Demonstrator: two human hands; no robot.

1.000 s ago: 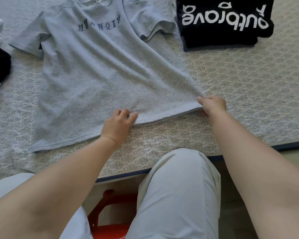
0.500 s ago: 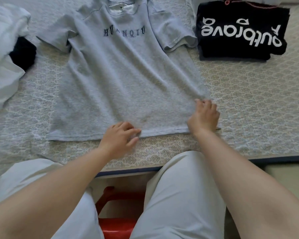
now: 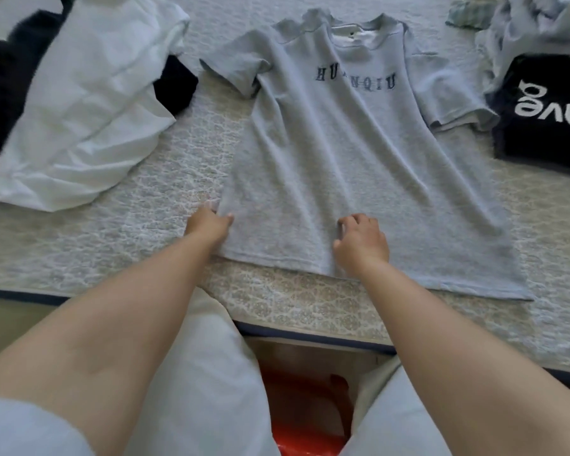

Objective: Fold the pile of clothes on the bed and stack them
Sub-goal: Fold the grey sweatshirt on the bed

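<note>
A grey T-shirt (image 3: 352, 166) with dark lettering lies face up and spread flat on the patterned bed cover (image 3: 145, 245). Its collar points away from me and its hem lies near the bed's front edge. My left hand (image 3: 211, 225) pinches the shirt's left side edge just above the hem, thumb on top of the fabric. My right hand (image 3: 361, 241) sits on the shirt at the middle of the hem, fingers curled into the cloth. A folded black shirt with white lettering (image 3: 547, 110) lies at the right.
A crumpled white garment (image 3: 86, 103) lies at the left over dark clothes (image 3: 175, 80). More light clothes (image 3: 524, 24) are heaped at the back right. The bed's dark-trimmed front edge (image 3: 310, 337) runs above my knees, with a red stool (image 3: 303, 406) between them.
Both hands have shifted left along the hem: the left from mid-hem to the left side edge, the right from the right corner to the middle. The view has turned left.
</note>
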